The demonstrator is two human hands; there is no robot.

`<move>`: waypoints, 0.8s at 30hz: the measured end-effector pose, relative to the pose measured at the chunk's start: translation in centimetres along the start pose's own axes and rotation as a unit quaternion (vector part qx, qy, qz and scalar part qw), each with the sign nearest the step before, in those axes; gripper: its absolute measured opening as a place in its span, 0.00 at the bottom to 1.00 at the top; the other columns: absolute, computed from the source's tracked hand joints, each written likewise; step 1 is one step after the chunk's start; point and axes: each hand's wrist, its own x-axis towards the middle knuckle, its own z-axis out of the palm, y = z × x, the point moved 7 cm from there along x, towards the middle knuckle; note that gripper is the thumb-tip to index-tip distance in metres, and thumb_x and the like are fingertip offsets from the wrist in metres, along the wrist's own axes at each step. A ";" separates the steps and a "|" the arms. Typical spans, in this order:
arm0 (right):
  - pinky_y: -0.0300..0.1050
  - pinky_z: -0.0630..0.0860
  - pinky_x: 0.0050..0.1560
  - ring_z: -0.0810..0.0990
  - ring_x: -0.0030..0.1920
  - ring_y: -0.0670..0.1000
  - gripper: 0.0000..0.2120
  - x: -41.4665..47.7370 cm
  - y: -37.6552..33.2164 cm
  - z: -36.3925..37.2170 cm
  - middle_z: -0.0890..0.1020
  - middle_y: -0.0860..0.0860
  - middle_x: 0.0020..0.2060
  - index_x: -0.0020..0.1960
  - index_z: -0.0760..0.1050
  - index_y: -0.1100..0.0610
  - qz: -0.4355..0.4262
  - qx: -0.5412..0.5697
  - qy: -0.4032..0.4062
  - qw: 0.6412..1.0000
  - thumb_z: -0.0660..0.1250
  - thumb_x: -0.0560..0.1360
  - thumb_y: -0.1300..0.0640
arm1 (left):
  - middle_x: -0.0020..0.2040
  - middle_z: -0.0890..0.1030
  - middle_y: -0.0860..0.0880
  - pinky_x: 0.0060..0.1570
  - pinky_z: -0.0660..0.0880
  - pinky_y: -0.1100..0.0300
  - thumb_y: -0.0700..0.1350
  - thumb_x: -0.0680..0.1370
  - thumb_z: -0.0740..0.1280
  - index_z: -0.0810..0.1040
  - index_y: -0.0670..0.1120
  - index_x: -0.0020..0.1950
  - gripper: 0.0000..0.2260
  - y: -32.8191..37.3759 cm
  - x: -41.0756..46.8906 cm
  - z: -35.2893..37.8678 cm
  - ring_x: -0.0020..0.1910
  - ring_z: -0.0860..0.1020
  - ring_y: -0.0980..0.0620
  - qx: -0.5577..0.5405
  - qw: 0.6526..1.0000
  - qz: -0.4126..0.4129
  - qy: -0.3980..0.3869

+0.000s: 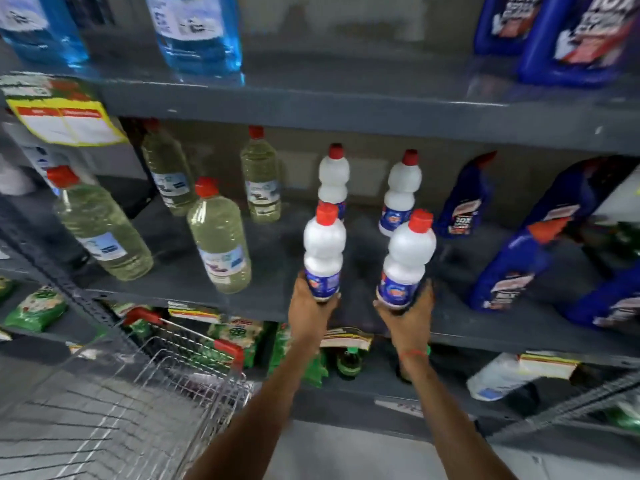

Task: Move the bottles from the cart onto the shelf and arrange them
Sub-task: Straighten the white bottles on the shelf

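Note:
My left hand (pixel 309 311) grips the base of a white bottle with a red cap (pixel 323 251), held upright at the front edge of the grey middle shelf (pixel 194 296). My right hand (pixel 408 318) grips the base of a second white bottle (pixel 408 258), also upright. Two more white bottles, the left one (pixel 333 178) and the right one (pixel 401 192), stand further back on the same shelf, directly behind the held ones. The wire cart (pixel 166 382) with red corners is at lower left; I cannot tell what it holds.
Several yellowish clear bottles (pixel 218 237) stand to the left on the middle shelf, dark blue bottles (pixel 509 268) to the right. The upper shelf carries light blue bottles (pixel 197 32) and blue jugs (pixel 581 39). Green packets (pixel 34 306) and bottles fill the lower shelf.

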 end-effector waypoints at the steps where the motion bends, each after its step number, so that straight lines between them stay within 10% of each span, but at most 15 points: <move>1: 0.46 0.70 0.65 0.73 0.64 0.53 0.45 0.3 -0.1 0.5 0.72 0.59 0.67 0.71 0.61 0.61 0.008 0.005 -0.025 1.000 0.80 0.60 0.59 | 0.62 0.79 0.45 0.55 0.75 0.52 0.48 0.65 0.78 0.68 0.45 0.67 0.33 -0.4 0.3 -0.3 0.60 0.78 0.44 0.012 1.000 -0.001 0.007; 12: 0.47 0.76 0.55 0.76 0.49 0.49 0.32 1.0 0.3 -0.7 0.80 0.54 0.56 0.61 0.70 0.57 0.041 0.008 -0.024 0.999 0.78 0.61 0.57 | 0.60 0.80 0.45 0.54 0.76 0.50 0.48 0.64 0.79 0.70 0.44 0.65 0.33 0.8 -0.4 -0.6 0.57 0.79 0.45 0.038 0.998 0.026 0.045; 24: 0.44 0.76 0.53 0.81 0.54 0.53 0.34 1.2 0.4 -0.5 0.81 0.53 0.57 0.63 0.69 0.56 0.050 0.012 -0.015 0.999 0.78 0.60 0.56 | 0.63 0.78 0.43 0.55 0.75 0.51 0.47 0.65 0.78 0.68 0.42 0.68 0.35 0.6 0.0 -0.2 0.60 0.77 0.43 0.039 0.998 0.041 0.042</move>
